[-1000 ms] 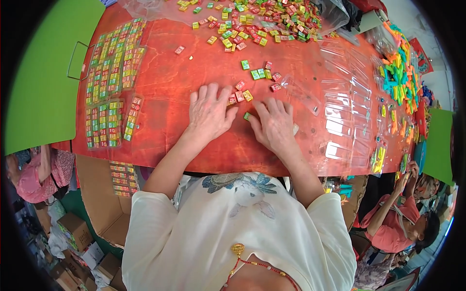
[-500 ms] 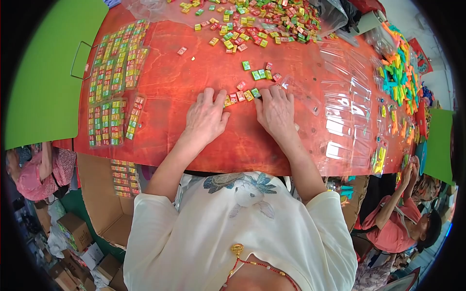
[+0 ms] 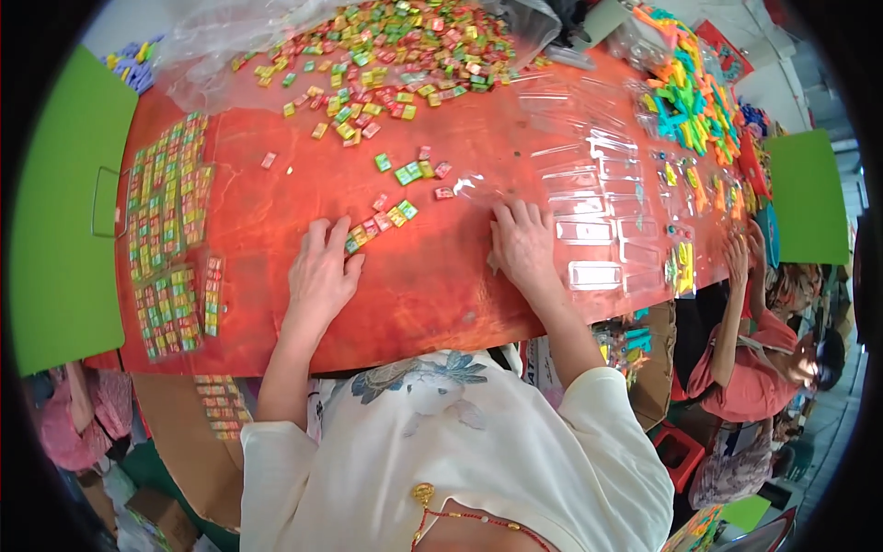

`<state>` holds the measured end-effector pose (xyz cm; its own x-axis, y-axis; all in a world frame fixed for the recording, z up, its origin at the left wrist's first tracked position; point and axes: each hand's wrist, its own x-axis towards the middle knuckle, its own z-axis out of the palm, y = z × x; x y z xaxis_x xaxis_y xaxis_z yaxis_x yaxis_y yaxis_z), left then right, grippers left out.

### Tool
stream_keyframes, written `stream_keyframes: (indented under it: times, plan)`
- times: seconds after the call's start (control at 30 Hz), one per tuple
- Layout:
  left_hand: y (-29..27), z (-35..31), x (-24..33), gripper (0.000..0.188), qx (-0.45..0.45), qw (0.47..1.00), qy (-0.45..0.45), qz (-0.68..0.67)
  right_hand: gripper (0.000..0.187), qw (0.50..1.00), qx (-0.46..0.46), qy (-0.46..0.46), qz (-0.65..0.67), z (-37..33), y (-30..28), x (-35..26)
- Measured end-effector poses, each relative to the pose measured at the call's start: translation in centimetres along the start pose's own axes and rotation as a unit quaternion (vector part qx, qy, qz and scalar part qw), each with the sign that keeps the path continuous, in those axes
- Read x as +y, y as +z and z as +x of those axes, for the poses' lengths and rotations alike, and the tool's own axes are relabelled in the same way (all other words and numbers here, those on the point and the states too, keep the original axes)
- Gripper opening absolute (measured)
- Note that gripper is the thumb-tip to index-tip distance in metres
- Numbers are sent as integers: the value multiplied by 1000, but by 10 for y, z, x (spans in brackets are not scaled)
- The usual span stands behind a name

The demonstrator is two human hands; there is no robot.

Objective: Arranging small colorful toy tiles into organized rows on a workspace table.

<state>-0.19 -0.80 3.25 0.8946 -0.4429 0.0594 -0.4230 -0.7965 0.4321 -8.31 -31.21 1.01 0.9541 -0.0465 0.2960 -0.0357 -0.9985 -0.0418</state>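
A short slanting row of small box-like pieces (image 3: pixel 382 226), coloured red, yellow and green, lies on the red table between my hands. My left hand (image 3: pixel 322 273) rests beside the row's near left end, fingers apart and stretched forward. To the right, my right hand (image 3: pixel 524 247) lies on the table with its fingers spread, apart from the row. Just ahead of its fingertips a clear plastic tray (image 3: pixel 471 187) shows faintly; whether the fingers touch it I cannot tell. A few loose pieces (image 3: pixel 409 172) sit beyond the row.
A large heap of the same pieces (image 3: pixel 405 41) spreads across the far side. Filled trays (image 3: pixel 168 308) lie at the left, empty clear trays (image 3: pixel 593 230) at the right. Past them are bright plastic parts (image 3: pixel 690 92) and a co-worker's hands (image 3: pixel 740 253). A cardboard box (image 3: pixel 184 432) stands below the table.
My right hand has left the right end of the row, and a wide gap now separates them. My left hand stays near the left end. The whole view has shifted and turned.
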Motion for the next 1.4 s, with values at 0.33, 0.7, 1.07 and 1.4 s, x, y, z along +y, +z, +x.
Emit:
stream_keyframes:
  times: [0.33,0.7,1.07,1.4]
  plan:
    - [-19,-2,-7,60,-53,998,-35,-1,30,978,-38,-172,114,-44,-34,-44]
    - [2,1,6,53,-30,999,-16,22,38,971,-69,-141,181,59,-5,-74]
    - [12,14,11,33,-10,999,19,40,22,962,-40,-172,206,61,17,-83]
    - [-6,-29,35,27,-6,996,85,-30,28,957,-78,-135,246,11,-34,-77]
